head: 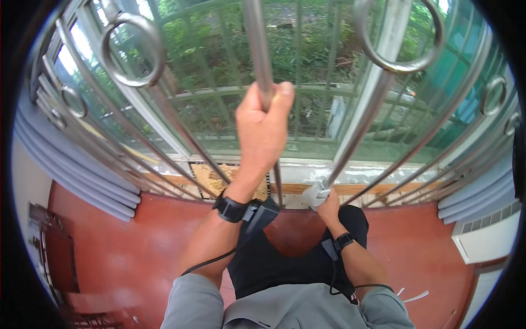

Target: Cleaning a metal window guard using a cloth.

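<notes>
My left hand [265, 119] is wrapped around a vertical stainless steel bar [258, 41] in the middle of a window guard. Lower down on the right, my right hand [329, 207] holds a crumpled pale cloth [317, 193] against the lower part of another steel bar [357, 131]. That bar carries a metal ring [402, 67] at its upper end. The cloth hides the spot where it meets the bar. A second large ring [158, 53] sits on a bar to the left. Both wrists wear black straps with small devices and cables.
Behind the bars are window panes, an outer grille and green plants [316, 57]. A patterned board [226, 174] lies by the worn sill [312, 174]. Grey curtains [90, 172] hang at both sides. A white vented unit [485, 232] stands right, and pale strips [417, 296] lie on the red floor [164, 234].
</notes>
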The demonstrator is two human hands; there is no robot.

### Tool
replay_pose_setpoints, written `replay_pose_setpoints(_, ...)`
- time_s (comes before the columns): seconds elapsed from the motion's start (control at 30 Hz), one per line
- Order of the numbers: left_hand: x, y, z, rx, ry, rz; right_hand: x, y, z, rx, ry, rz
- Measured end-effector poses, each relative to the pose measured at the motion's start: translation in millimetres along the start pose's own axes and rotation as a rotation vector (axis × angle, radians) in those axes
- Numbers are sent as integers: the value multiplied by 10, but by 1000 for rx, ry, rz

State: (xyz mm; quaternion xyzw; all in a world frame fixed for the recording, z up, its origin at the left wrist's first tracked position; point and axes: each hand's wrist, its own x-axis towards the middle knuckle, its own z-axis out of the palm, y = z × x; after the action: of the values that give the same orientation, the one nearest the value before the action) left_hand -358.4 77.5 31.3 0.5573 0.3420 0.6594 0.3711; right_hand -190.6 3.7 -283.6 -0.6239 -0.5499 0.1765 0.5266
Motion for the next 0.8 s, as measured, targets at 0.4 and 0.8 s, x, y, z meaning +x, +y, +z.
replay_pose_setpoints(0.4,-28,35,-83,-28,-16,32,-259,952,458,129,-147,602)
replay_pose_setpoints(0.8,-6,5,-119,29,-37,90,-60,34,170,426,-79,514)
